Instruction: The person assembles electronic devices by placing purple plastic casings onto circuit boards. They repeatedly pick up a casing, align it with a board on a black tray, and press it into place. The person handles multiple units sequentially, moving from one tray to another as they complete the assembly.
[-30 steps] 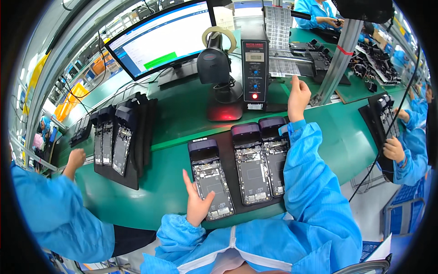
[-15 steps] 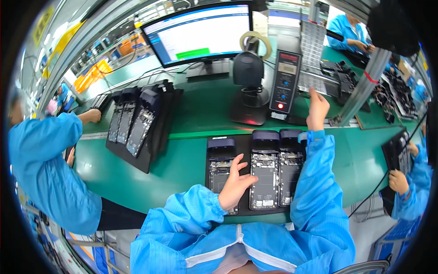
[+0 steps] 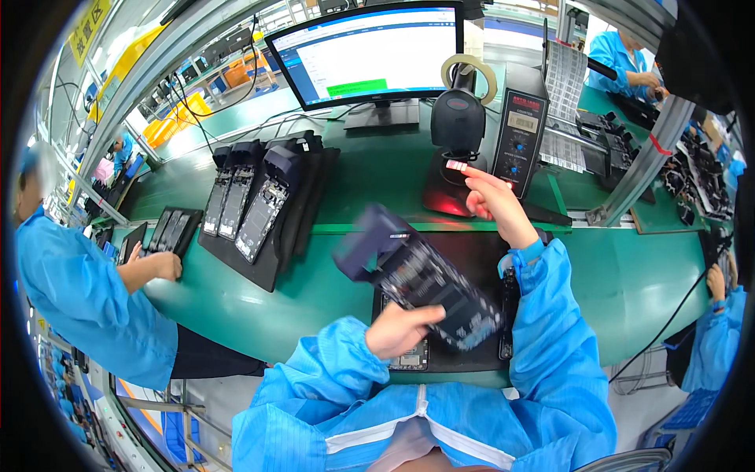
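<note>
My left hand [image 3: 399,329] grips an opened phone [image 3: 436,293] by its lower left side, thumb over its face. Its circuit board is exposed and a dark purple cover part juts from its top end; it is tilted and blurred. Beneath it, another opened phone [image 3: 412,360] shows partly on a black mat [image 3: 464,360]. A further phone [image 3: 509,311] lies at the mat's right side, mostly behind my right sleeve. My right hand [image 3: 501,208] carries a small white and pink label [image 3: 456,165] at its index fingertip, just below a black barcode scanner [image 3: 458,124] on a stand.
Behind the scanner stands a monitor [image 3: 366,55]. Right of it are a label dispenser [image 3: 519,130] with a label strip [image 3: 565,86] and a metal post [image 3: 645,161]. Opened phones [image 3: 263,216] lie on black mats at left. Co-workers [image 3: 94,287] sit on both sides.
My left hand has taken hold of the middle phone and raised it off the mat, tilting it. My right hand has moved left from the dispenser to the scanner, bearing a label.
</note>
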The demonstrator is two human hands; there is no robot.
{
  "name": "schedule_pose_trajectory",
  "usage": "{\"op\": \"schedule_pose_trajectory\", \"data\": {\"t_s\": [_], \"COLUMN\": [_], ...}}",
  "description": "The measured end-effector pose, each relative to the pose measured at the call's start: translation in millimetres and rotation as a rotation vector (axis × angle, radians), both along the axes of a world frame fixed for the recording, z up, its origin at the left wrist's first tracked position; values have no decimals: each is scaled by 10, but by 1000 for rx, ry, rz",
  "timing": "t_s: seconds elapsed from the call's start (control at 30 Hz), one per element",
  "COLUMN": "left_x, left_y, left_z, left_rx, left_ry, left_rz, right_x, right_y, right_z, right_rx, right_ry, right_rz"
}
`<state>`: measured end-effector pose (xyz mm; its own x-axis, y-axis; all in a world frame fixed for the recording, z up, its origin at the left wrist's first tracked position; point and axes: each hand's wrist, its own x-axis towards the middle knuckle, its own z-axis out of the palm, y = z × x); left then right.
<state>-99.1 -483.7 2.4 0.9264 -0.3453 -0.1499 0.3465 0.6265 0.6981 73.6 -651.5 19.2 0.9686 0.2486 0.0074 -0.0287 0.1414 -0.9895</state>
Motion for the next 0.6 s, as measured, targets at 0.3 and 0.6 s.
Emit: {"op": "schedule_pose_trajectory", "data": {"t_s": [0.3, 0.6], "left_x": [1381, 1020], "left_y": [112, 140], "left_z": [216, 285], "left_rx": [-226, -17], "left_ry": [-82, -190], "left_rz": [459, 512], "right_x": [-173, -790], "right_y": [-153, -101], "right_z": [352, 784], "right_rx": [448, 282], "right_ry": [-327, -546], "right_rz": [-385, -177]}}
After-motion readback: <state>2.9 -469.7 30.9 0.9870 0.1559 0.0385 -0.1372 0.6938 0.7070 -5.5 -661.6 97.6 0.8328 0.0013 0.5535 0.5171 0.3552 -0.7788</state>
